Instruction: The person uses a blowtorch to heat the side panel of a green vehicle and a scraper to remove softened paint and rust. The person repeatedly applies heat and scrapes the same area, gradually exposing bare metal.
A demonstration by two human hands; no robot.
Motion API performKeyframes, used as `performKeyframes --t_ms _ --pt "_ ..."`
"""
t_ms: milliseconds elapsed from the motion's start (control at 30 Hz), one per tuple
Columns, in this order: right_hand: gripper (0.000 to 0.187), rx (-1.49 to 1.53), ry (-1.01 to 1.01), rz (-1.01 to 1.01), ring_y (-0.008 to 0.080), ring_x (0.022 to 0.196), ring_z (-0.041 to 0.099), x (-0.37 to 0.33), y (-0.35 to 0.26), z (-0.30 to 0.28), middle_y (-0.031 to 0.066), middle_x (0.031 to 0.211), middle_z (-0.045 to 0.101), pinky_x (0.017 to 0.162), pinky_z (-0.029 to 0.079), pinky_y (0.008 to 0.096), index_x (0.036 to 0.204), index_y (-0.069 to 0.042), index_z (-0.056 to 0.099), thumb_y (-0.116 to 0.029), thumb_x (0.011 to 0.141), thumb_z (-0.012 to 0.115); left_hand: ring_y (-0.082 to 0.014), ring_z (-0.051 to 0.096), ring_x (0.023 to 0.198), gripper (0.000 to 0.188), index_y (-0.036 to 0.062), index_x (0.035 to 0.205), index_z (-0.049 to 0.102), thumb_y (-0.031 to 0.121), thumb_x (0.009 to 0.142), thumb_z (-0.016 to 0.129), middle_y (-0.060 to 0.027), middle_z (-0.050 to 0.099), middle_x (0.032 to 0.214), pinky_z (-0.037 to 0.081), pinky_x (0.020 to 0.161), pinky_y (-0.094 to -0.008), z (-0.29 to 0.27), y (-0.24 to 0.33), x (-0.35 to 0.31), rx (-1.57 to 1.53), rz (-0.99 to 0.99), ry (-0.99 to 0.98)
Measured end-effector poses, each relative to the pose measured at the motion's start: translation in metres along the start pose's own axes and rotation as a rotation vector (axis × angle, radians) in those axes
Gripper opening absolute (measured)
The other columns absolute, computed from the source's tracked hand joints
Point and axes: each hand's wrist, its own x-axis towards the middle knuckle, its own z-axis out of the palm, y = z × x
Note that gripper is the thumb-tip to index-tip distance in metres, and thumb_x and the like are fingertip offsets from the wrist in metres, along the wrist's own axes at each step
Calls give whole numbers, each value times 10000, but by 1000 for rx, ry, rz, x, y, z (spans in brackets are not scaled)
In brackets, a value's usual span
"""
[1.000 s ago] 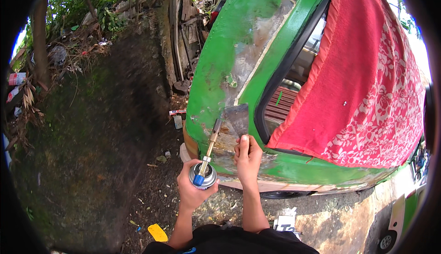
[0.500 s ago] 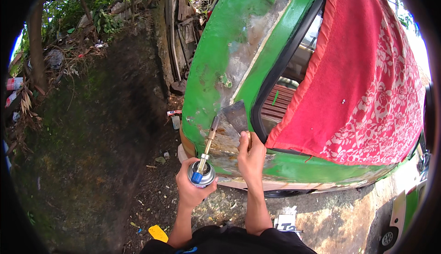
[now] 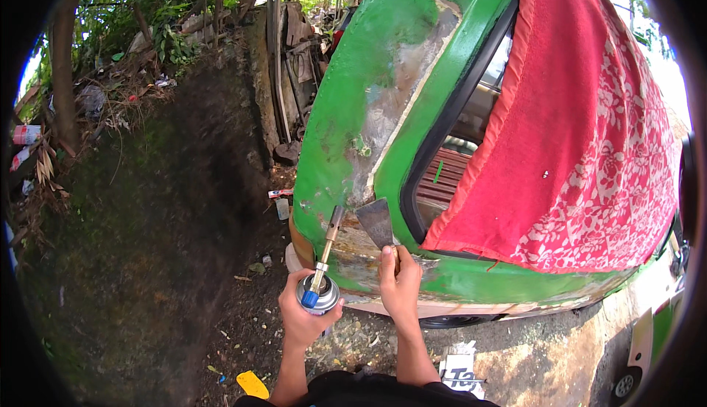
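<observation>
My left hand [image 3: 300, 321] grips a gas canister with a blue valve and a brass torch nozzle [image 3: 322, 266], the nozzle tip aimed at the lower corner of a green vehicle body [image 3: 353, 98]. My right hand [image 3: 400, 287] holds a metal scraper [image 3: 376, 223], its wide blade laid against the panel beside a strip of bare grey metal [image 3: 401, 90] where the paint is gone. The two tools sit close together at the vehicle's lower edge.
A red patterned cloth [image 3: 589, 157] hangs over the window opening. Dark soil and a mossy bank [image 3: 147, 208] lie to the left, with scrap and foliage behind. A yellow object [image 3: 252, 384] lies on the ground by my feet. A wheel [image 3: 626, 386] shows at lower right.
The view has shifted slightly; both hands stay at the same lower corner, the scraper blade and torch nozzle held against the panel much as before.
</observation>
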Motion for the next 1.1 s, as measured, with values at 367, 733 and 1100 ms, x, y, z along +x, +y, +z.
performKeyframes --t_ms 367,733,1100 --pt "212 -86 19 -159 72 523 380 54 -26 -43 69 565 495 486 304 296 895 12 574 -150 982 680 -117 672 809 603 20 1152 546 91 664 893 -50 686 882 546 769 -291 9 1 11 -15 34 -65" --pt "205 -224 29 -270 116 509 443 74 -46 -56 127 601 579 502 391 305 884 20 640 -146 925 752 -138 689 824 599 29 1137 563 111 659 913 -67 700 896 557 768 -298 11 -1 12 -74 26 -29" --pt "184 -244 -27 -287 221 499 578 82 -51 -62 147 651 626 517 437 320 885 9 616 -124 920 738 -113 665 854 624 22 1184 519 88 686 888 -49 677 940 547 796 -287 7 -12 12 -90 41 18"
